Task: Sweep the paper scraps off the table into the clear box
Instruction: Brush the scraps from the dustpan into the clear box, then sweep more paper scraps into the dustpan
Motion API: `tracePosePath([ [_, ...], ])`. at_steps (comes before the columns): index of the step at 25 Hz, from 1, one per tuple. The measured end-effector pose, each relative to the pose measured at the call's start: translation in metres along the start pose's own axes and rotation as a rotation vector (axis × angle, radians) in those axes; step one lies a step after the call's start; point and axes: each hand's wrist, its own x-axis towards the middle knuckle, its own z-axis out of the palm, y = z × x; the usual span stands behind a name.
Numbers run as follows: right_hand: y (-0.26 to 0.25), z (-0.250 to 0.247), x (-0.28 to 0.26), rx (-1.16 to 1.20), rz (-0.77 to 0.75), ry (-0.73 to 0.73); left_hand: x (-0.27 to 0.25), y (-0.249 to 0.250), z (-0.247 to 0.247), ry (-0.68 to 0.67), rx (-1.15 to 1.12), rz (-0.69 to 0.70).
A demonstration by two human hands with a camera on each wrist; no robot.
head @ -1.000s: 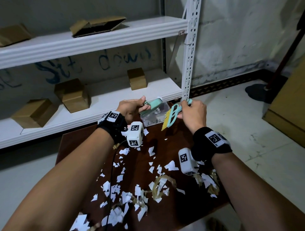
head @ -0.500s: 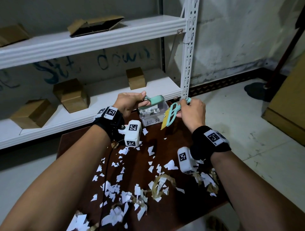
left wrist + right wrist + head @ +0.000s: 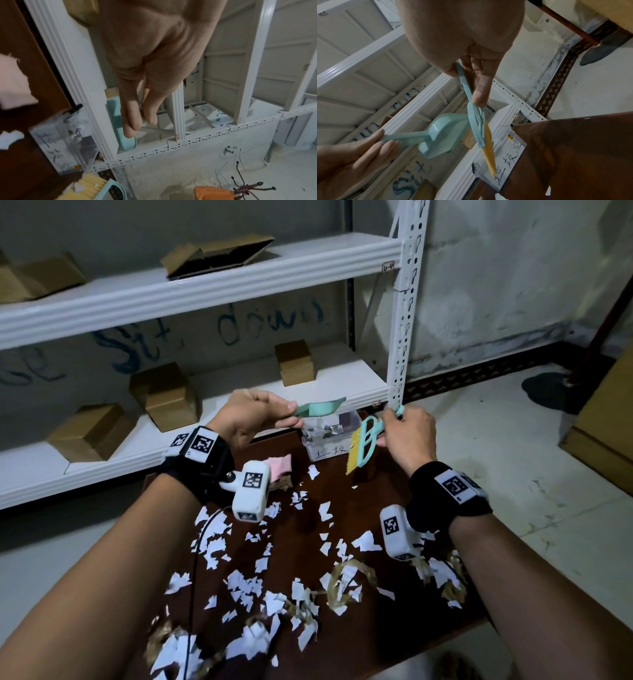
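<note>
Several white paper scraps (image 3: 246, 583) lie over the dark wooden table (image 3: 383, 631). The clear box (image 3: 329, 436) with handwriting on its side stands at the table's far edge; it also shows in the wrist views (image 3: 63, 143) (image 3: 506, 159). My left hand (image 3: 260, 419) grips the handle of a small teal dustpan (image 3: 320, 408) (image 3: 441, 136) and holds it above the box. My right hand (image 3: 407, 433) holds a teal hand brush (image 3: 364, 445) with yellow bristles (image 3: 489, 152), hanging bristles down beside the box's right end.
A white metal shelf rack (image 3: 205, 278) with cardboard boxes (image 3: 164, 398) stands right behind the table. A pink scrap (image 3: 279, 465) lies left of the box. Curls of brown tape (image 3: 346, 580) are mixed among the scraps. Pale floor (image 3: 513, 474) lies to the right.
The left hand has lifted the dustpan higher above the clear box. The right hand with the brush has stayed almost in place beside the box.
</note>
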Motion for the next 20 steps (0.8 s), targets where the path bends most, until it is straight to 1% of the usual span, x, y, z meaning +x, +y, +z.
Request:
tracePosePath([
  [2,0.008,-0.001,0.004,-0.025,-0.007,-0.024,-0.02,-0.003,-0.015,0.06,0.043,0.007],
  [5,0.015,-0.004,0.003,-0.055,-0.005,-0.092,-0.056,-0.021,-0.048,0.161,-0.018,0.005],
  [8,0.015,-0.008,-0.003,-0.117,-0.016,-0.146,-0.096,-0.047,-0.079,0.206,-0.157,-0.073],
  [11,0.015,-0.009,-0.009,-0.238,-0.065,-0.194,-0.117,-0.066,-0.096,0.28,-0.214,-0.138],
  [14,0.014,-0.008,-0.02,-0.305,-0.123,-0.263,-0.134,-0.068,-0.109,0.308,-0.252,-0.123],
  [20,0.004,-0.006,-0.041,-0.423,-0.244,-0.279,-0.17,-0.074,-0.12,0.355,-0.238,-0.085],
])
